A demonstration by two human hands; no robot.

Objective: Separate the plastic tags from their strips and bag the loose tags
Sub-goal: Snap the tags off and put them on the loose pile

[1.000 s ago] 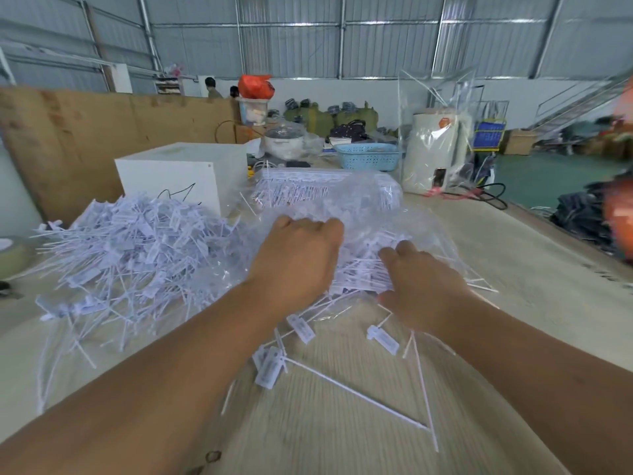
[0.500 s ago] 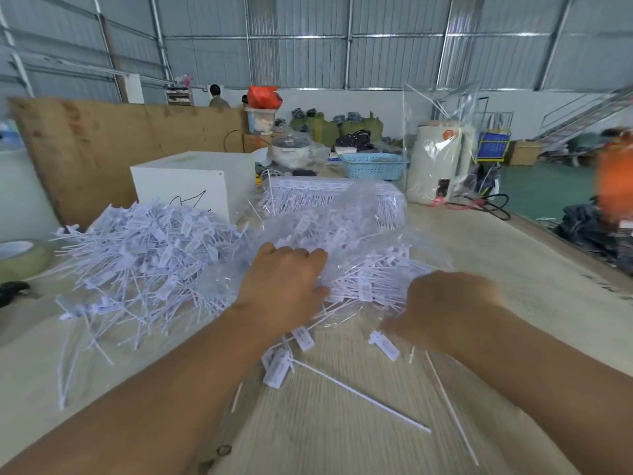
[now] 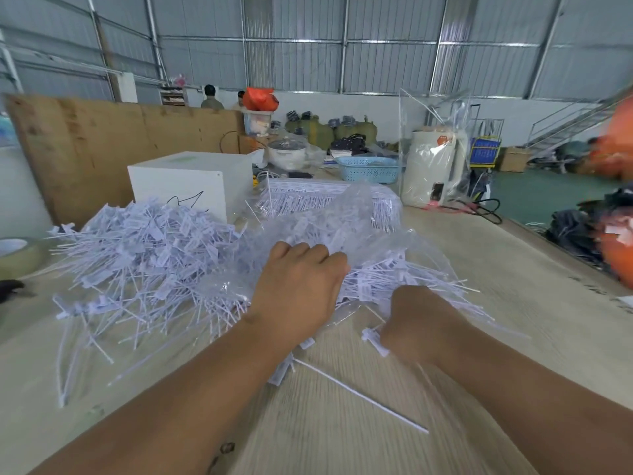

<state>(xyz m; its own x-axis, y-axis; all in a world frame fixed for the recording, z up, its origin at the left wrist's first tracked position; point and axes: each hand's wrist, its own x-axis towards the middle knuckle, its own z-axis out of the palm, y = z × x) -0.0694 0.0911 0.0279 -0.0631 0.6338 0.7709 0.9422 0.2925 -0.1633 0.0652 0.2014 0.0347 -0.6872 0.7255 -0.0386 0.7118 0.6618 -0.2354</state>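
Note:
A big heap of loose white plastic tags [image 3: 147,265] covers the left of the table. A clear plastic bag [image 3: 363,234] partly filled with tags lies in the middle. My left hand [image 3: 301,289] grips the bag's near edge with curled fingers. My right hand [image 3: 421,320] is curled over a bunch of tags at the bag's mouth, just right of the left hand. A few loose tags and one long bare strip [image 3: 359,395] lie on the wood near my wrists. A stack of unseparated tag strips [image 3: 325,197] sits behind the bag.
A white box [image 3: 191,180] stands behind the heap, a tape roll [image 3: 17,255] at the far left edge. A blue basket [image 3: 368,169] and a white appliance under plastic [image 3: 431,166] are at the back. The table's right edge [image 3: 548,241] drops to the floor.
My right hand has pulled back toward me and curled into a fist on tags. My left hand has slid nearer along the bag's edge. The camera has tilted slightly.

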